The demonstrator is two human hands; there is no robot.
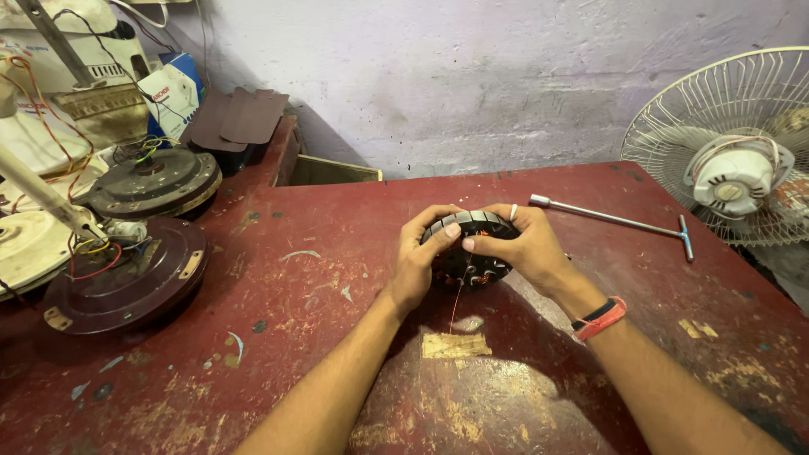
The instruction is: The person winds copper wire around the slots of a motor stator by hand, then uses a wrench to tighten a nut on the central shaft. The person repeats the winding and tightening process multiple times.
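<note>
1. Your left hand (419, 257) and right hand (522, 248) together grasp a round dark motor stator (468, 248), lifted a little above the middle of the red worktable (337, 278).
2. Your left hand wraps its left rim, thumb pressed across the ribbed top edge; your right hand closes on the right rim, fingers curled over the top. Both grips are clenched on the stator.
3. A thin copper wire (456, 305) hangs from the underside of the stator toward the table; where it ends is hard to make out.
4. Just below your hands, a yellowish scrap of tape (455, 345) lies flat on the table.
5. A T-handle socket wrench (613, 219) lies on the table to the right, near your right hand but apart from it.
6. A red wristband (600, 318) sits on your right wrist.
7. Two dark ceiling-fan motor housings (126, 274) rest at the left edge, well apart from you.
8. A white table fan (735, 143) with a wire guard stands at the far right.
</note>
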